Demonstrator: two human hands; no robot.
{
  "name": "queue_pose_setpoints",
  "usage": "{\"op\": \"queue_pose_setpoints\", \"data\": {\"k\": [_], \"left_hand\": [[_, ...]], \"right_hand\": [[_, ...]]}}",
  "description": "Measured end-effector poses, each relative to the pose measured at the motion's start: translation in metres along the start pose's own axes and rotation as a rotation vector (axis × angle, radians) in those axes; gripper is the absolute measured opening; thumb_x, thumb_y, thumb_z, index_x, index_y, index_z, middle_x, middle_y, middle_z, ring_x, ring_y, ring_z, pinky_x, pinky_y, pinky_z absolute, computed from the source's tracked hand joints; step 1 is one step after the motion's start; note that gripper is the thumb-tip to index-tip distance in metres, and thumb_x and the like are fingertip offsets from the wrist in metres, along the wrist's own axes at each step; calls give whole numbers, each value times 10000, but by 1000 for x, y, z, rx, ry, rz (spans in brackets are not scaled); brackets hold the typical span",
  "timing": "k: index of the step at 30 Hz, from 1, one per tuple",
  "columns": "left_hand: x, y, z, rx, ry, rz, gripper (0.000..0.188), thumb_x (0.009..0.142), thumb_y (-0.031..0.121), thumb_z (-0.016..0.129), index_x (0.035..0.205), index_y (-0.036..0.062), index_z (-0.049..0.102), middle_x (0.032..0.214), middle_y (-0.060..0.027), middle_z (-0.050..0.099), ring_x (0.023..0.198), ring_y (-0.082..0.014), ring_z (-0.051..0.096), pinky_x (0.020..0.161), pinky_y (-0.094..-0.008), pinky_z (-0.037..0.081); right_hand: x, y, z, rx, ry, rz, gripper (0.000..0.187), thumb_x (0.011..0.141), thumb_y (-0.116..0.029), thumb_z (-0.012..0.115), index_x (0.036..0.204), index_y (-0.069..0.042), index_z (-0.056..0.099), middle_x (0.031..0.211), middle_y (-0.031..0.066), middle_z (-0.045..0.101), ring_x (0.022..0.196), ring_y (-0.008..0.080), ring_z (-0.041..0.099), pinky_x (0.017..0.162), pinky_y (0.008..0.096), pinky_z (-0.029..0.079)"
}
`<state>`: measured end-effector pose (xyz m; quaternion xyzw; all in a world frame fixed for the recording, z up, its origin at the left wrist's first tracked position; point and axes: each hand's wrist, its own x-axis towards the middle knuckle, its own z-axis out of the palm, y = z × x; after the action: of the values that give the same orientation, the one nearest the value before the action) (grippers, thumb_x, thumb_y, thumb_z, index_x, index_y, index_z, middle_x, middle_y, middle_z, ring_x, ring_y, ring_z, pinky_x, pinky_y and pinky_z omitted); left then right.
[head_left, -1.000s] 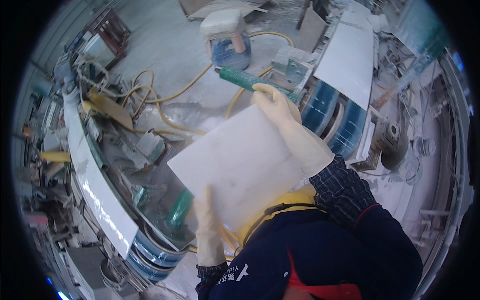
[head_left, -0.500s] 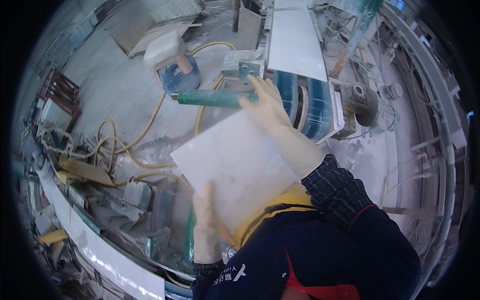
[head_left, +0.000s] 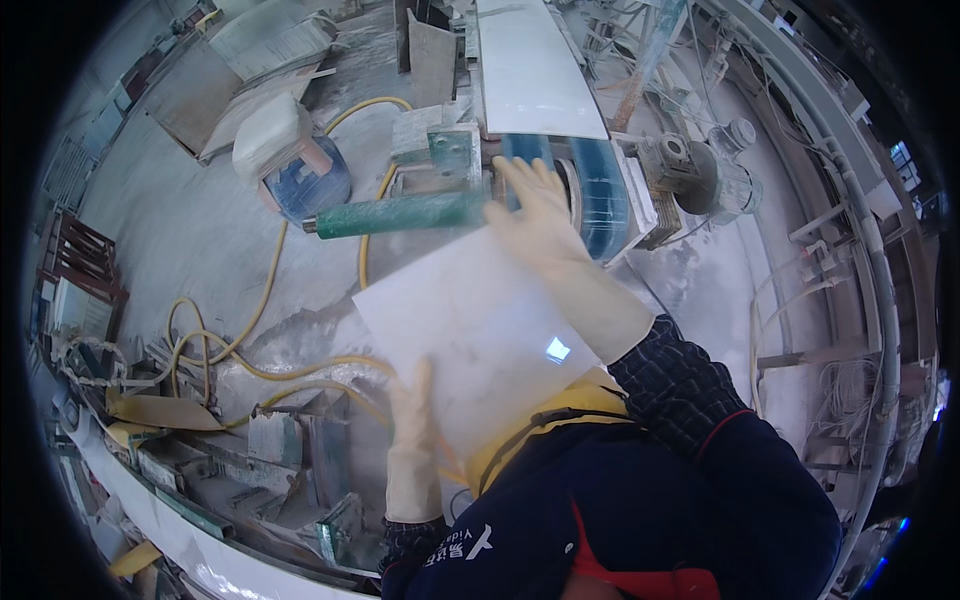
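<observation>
A glossy white square tile (head_left: 470,320) is held tilted in front of my yellow apron (head_left: 560,415). At its near-left edge, my left hand (head_left: 412,400), in a cream rubber glove, grips it with the thumb on the upper face; the other fingers are hidden beneath. My right hand (head_left: 540,215), gloved the same way, holds the far-right edge with fingers stretched past it. Beyond those fingertips is the end of a conveyor with blue belts (head_left: 603,190), bearing a long white slab (head_left: 535,70). A green roller (head_left: 400,214) sticks out left of my right hand.
A blue drum-shaped container with a pale padded top (head_left: 308,180) stands at the far left. Yellow hose (head_left: 250,365) loops over the floor. Metal scraps (head_left: 250,460) lie at lower left beside a white rail (head_left: 200,545). A motor (head_left: 690,175) sits right of the belts.
The view has turned, so the conveyor, roller and container appear farther left. The tile stays in both hands, now with a bright reflection on its face. My right fingers now overlap the belt end.
</observation>
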<state>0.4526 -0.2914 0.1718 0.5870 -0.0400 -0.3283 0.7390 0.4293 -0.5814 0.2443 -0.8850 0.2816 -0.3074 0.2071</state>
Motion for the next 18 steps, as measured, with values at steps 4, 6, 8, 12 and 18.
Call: {"op": "queue_pose_setpoints", "data": {"k": [4, 6, 8, 12, 18], "left_hand": [[9, 4, -4, -38, -79, -104, 449, 987, 234, 658, 1363, 21, 536, 1220, -76, 647, 1028, -184, 640, 867, -333, 534], [12, 6, -3, -19, -77, -84, 435, 989, 230, 652, 1357, 24, 542, 1213, -77, 648, 1028, -186, 641, 867, -337, 535], [17, 7, 0, -11, -75, -83, 428, 992, 235, 645, 1350, 24, 546, 1205, -80, 650, 1027, -190, 642, 868, -341, 535], [36, 9, 14, 8, -137, -119, 436, 997, 282, 630, 1334, 15, 553, 1185, -92, 657, 1014, -203, 653, 859, -346, 541], [107, 11, 68, 60, -141, -249, 525, 976, 371, 618, 1302, -38, 569, 1172, -153, 665, 1005, -250, 677, 844, -371, 563]], "right_hand": [[2, 61, -16, -73, 236, 116, 575, 879, -233, 653, 1422, -89, 531, 1455, 220, 513, 1422, 413, 381, 1185, 471, 295], [-14, 97, -32, 194, 208, 351, 533, 945, -301, 631, 1420, -79, 533, 1411, 188, 565, 1356, 324, 493, 1134, 441, 375], [-48, 127, -49, 622, 39, 705, 541, 990, -376, 585, 1433, -71, 523, 1418, 163, 568, 1332, 278, 523, 1120, 410, 392], [-147, 145, -53, 1318, -406, 853, 538, 1045, -431, 488, 1384, -17, 546, 1277, 100, 647, 1173, 214, 603, 996, 339, 458], [-182, 143, -43, 1116, -308, 931, 391, 1026, -361, 582, 1142, 5, 658, 1021, 24, 700, 832, 51, 631, 708, 247, 514]]}}
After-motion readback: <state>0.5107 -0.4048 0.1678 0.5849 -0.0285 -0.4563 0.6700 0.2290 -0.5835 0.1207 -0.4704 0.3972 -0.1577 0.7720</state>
